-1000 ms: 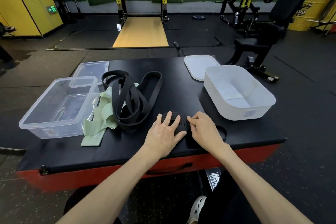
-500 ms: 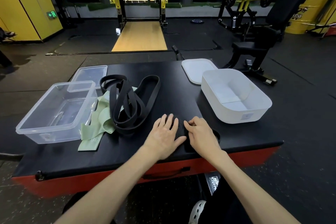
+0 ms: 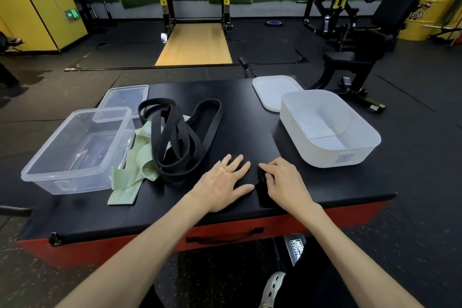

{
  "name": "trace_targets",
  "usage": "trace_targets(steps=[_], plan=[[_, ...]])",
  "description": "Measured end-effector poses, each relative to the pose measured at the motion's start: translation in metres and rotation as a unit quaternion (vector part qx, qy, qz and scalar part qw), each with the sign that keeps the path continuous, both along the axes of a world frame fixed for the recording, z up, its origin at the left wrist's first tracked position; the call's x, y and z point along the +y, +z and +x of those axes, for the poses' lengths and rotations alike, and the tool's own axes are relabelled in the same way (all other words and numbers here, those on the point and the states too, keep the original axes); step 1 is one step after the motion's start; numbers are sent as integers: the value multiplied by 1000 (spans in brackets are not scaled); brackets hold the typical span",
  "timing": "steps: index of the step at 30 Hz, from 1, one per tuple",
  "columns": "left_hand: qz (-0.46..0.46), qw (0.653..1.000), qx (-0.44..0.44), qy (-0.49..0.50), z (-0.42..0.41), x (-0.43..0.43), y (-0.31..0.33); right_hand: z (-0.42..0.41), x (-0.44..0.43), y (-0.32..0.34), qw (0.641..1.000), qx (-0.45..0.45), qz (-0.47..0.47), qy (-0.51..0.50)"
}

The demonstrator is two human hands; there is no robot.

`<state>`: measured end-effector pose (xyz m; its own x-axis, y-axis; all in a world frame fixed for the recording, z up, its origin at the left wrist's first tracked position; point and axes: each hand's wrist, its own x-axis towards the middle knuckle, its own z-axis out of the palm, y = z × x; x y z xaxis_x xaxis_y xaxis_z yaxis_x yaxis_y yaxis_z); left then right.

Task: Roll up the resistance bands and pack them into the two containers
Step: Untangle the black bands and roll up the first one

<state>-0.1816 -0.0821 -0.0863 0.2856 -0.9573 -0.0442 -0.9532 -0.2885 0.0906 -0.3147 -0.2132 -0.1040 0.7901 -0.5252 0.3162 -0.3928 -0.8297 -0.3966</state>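
Note:
A black resistance band, coiled into a flat roll [image 3: 254, 175], lies near the front edge of the black table top [image 3: 250, 122]. My left hand [image 3: 225, 181] presses flat on the roll's left side, fingers spread. My right hand [image 3: 283, 180] pinches the roll's right side, where the band's loose tail runs under the palm. A heap of loose black bands [image 3: 178, 141] lies left of centre over pale green bands [image 3: 136, 167]. The clear container [image 3: 75, 147] stands at the left, the white container [image 3: 327, 130] at the right; nothing lies in either.
A clear lid [image 3: 126, 99] lies behind the clear container and a white lid [image 3: 273, 90] behind the white one. The table has a red base [image 3: 325, 215]. Gym machines [image 3: 355, 40] and a squat rack [image 3: 193, 8] stand on the floor beyond.
The roll has grown as the loose loop at the right was wound in; both hands stay on it. The camera has tilted slightly.

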Motion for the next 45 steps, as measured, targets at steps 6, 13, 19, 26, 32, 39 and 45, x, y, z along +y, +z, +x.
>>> trace_targets(steps=[6,13,19,26,32,39,45], plan=[[-18,995,-61,77,-19,-5,-12,-1,0,5,998,10,-20,-57],[-17,989,-47,139,-31,-13,-13,-4,5,2,999,-12,-10,-34],[12,988,-25,155,-39,-16,-11,1,8,-5,992,-21,-123,-5],[96,992,-57,-65,11,-8,12,2,6,-2,988,-12,-155,17],[157,974,-64,-150,41,-18,30,2,6,-1,987,-24,-159,22],[101,988,38,-113,33,-8,12,3,2,-8,992,-48,-114,21],[44,998,38,-23,12,-5,1,-5,2,-10,998,-25,-52,-9]])
